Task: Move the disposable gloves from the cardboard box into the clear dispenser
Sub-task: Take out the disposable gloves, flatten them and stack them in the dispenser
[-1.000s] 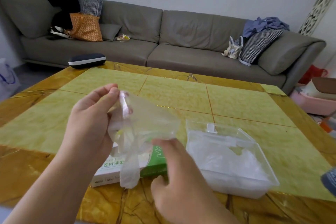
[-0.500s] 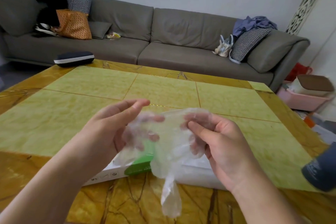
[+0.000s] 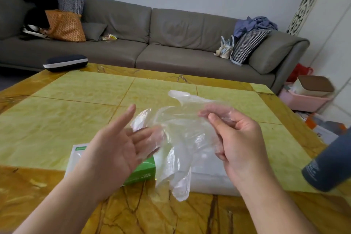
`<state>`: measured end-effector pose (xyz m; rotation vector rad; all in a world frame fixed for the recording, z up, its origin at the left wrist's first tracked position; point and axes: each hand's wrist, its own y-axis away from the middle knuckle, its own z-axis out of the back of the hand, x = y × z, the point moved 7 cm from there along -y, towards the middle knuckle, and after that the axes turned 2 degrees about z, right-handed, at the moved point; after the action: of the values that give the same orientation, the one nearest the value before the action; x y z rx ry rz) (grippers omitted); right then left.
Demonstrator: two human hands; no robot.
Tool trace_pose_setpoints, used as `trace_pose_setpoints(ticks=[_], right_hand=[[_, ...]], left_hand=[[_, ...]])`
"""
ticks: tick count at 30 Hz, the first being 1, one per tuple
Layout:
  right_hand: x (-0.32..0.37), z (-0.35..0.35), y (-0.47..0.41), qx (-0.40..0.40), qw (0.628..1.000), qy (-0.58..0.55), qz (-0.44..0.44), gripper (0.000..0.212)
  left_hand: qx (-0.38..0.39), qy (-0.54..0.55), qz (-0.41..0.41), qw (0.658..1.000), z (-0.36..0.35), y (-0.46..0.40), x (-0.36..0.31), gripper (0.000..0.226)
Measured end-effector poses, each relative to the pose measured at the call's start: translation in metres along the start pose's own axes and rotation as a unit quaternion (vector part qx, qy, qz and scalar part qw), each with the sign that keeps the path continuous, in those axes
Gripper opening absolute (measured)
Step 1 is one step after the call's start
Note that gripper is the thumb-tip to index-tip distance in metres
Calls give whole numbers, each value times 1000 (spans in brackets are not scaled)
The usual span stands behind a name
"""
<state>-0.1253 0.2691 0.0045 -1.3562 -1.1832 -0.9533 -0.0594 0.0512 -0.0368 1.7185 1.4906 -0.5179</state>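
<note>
In the middle of the frame a thin clear glove (image 3: pixel 176 138) hangs in the air between the two hands, above the table (image 3: pixel 57 119). The right hand (image 3: pixel 241 138) holds it: its fingers are curled and the film is pinched between thumb and fingers at the upper right part of the glove. The left hand (image 3: pixel 117 148) is wide, with the fingers straight and spread, and its fingertips lie under or inside the left edge of the film (I cannot tell which, because the plastic is transparent there). The long finger parts of the glove hang down toward the lower centre.

Below the left hand lies the cardboard box (image 3: pixel 144 173), white and green, partly hidden by the hand and wrist. To the right of the box, behind the hanging glove and the right wrist, is the clear dispenser (image 3: pixel 209 178), with a white mass inside; its opening is not visible from here.

I judge the glove to be very light, soft and without any stiffness. It will probably cling to the skin and move in the air, and it may tear if pulled hard. A good hold would be a light pinch at the cuff edge, then gathering it flat before it goes down.
</note>
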Motion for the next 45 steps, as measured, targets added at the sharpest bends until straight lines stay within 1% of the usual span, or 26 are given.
trace_pose_setpoints(ticks=[1, 2, 3, 6, 7, 8, 11, 15, 18, 22, 24, 25, 26, 27, 28, 29, 30, 31, 33, 35, 36, 38, 39, 41, 43, 45], right_hand=[[0, 3, 0, -12, 1000, 5, 4, 27], [-1, 4, 0, -20, 1000, 17, 7, 27], [-1, 4, 1, -25, 999, 29, 9, 26], [-1, 5, 2, -23, 998, 58, 5, 26], [-1, 7, 2, -21, 997, 71, 3, 26], [-1, 10, 0, -17, 996, 84, 1, 25], [-1, 20, -5, -16, 993, 112, -15, 21], [-3, 28, -8, -12, 989, 145, -41, 17], [-6, 33, -10, -16, 985, 162, -56, 20], [-18, 46, -16, -9, 964, 245, -101, 18], [-24, 55, -18, -10, 948, 293, -121, 17], [-26, 60, -19, -9, 944, 304, -130, 16], [-28, 61, -19, -2, 941, 309, -137, 15], [-29, 61, -19, 7, 939, 313, -140, 13], [-31, 61, -19, 17, 936, 322, -141, 13], [-31, 59, -18, 28, 930, 340, -139, 14], [-32, 59, -18, 35, 921, 363, -137, 17], [-32, 59, -18, 38, 912, 385, -136, 20], [-33, 60, -17, 38, 899, 416, -134, 25], [-33, 62, -17, 38, 887, 443, -127, 24], [-32, 63, -17, 37, 880, 458, -125, 24], [-31, 70, -19, 27, 861, 494, -119, 27], [-31, 73, -20, 22, 850, 513, -115, 29], [-31, 77, -24, 15, 835, 539, -108, 24], [-31, 78, -26, 9, 824, 557, -104, 17], [-29, 78, -27, 10, 809, 579, -101, 12]], left_hand=[[36, -50, 41, 997, -6, 1, 9, 91], [68, -111, 61, 990, -11, 2, 18, 99], [84, -165, 62, 981, -15, 3, 23, 94], [51, -270, -10, 961, -18, 3, 24, 33], [34, -280, -27, 959, -17, 3, 22, 21], [18, -275, -36, 961, -15, 2, 21, 17], [-12, -242, -54, 969, -11, 2, 12, 14], [-4, -297, -58, 953, -13, 1, 12, 15], [0, -326, -54, 944, -17, 2, 16, 10], [-16, -343, -32, 939, -17, 2, 20, 23], [-64, -368, -42, 927, -9, 0, 18, 28], [-106, -411, -76, 902, -4, 0, 13, 30], [-153, -486, -140, 849, -4, 2, 3, 32], [-185, -569, -221, 770, -14, 9, -7, 34], [-183, -629, -297, 695, -34, 17, -12, 34], [-148, -656, -343, 656, -54, 21, -11, 30], [-98, -669, -352, 647, -73, 17, -4, 23], [-49, -680, -331, 652, -87, 8, 8, 19], [6, -717, -236, 655, -98, -22, 41, 25], [27, -765, -153, 625, -99, -51, 70, 32], [33, -779, -117, 615, -96, -61, 79, 33], [47, -785, -65, 614, -93, -77, 89, 35], [55, -787, -51, 613, -91, -83, 89, 36], [73, -795, -27, 602, -90, -89, 87, 44], [93, -816, -7, 571, -90, -94, 87, 53], [108, -832, 10, 544, -91, -97, 89, 55]])
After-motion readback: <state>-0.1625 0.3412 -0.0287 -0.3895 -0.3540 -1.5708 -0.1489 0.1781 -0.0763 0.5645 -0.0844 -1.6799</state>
